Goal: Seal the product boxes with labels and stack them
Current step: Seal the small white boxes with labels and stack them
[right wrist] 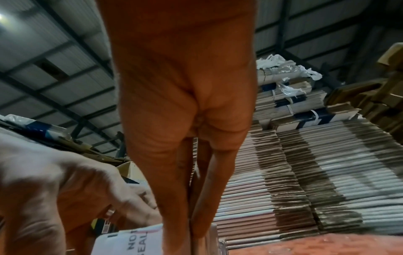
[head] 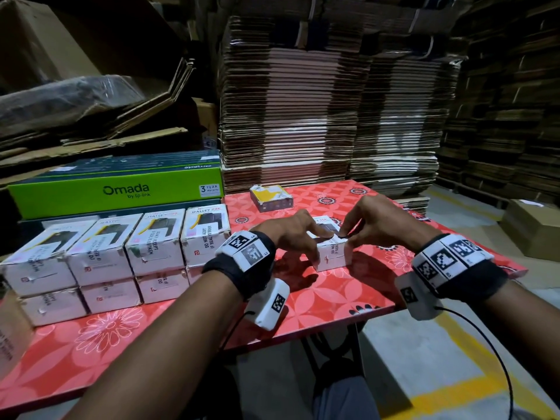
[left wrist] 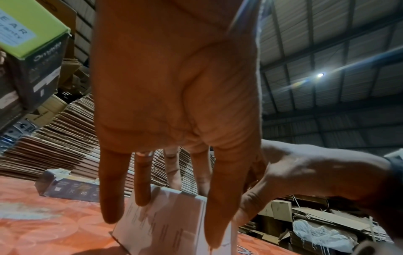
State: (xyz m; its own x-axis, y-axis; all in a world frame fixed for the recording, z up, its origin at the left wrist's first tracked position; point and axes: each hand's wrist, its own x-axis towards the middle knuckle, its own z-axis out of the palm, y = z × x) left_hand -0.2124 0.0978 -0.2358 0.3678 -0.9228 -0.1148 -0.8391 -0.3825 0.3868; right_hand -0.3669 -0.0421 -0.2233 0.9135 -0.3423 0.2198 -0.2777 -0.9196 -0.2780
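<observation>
A white product box (head: 333, 257) stands on the red flowered table (head: 333, 301). A seal label (head: 332, 247) printed "DO NOT ACCEPT..." runs from its top down the near face. My left hand (head: 303, 237) lies over the box's left part, forefinger flat across the top and thumb down the near side. In the left wrist view its fingers (left wrist: 141, 181) are straight against the box (left wrist: 165, 224). My right hand (head: 356, 233) touches the top right edge. In the right wrist view its straight fingers (right wrist: 174, 198) press down beside the label (right wrist: 130, 241).
Labelled white boxes (head: 121, 256) stand stacked two high at the table's left, in front of a green Omada carton (head: 115, 189). A yellow-topped box (head: 271, 197) lies at the back. Flattened cartons (head: 333, 101) are piled behind the table. A brown carton (head: 533, 234) sits on the floor at right.
</observation>
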